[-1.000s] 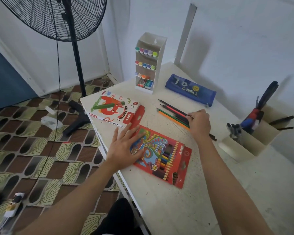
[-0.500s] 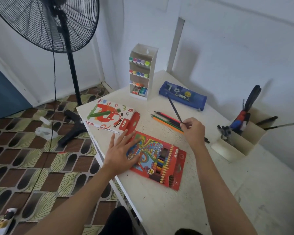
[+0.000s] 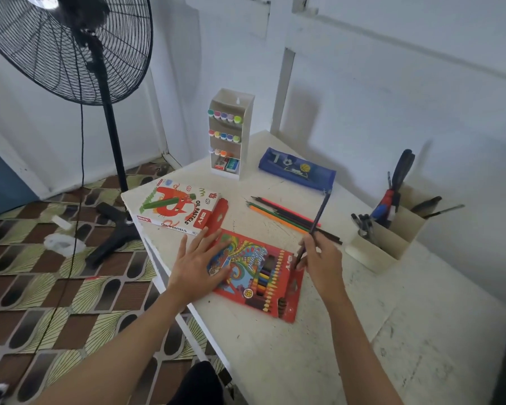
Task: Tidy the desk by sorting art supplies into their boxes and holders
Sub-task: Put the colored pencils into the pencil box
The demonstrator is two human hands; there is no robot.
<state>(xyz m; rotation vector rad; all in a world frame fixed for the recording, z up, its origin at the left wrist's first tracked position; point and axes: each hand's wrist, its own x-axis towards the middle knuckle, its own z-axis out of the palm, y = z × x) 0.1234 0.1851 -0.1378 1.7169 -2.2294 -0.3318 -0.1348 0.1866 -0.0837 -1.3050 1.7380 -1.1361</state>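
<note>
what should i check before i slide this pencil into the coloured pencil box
1. Dark pencil securely held: ok, the right hand pinches its lower part.
2. Coloured pencil box steadied: ok, the left hand lies flat on it.
3. Pencil aimed at the box: ok, its lower end points down at the box's right end.
4. Free slot inside the box: cannot tell.
5. Loose pencils all put away: not ok, several lie on the desk.

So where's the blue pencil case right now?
In the head view the pencil case lies at the back of the desk, right of the white marker rack, beyond the loose pencils.
</note>
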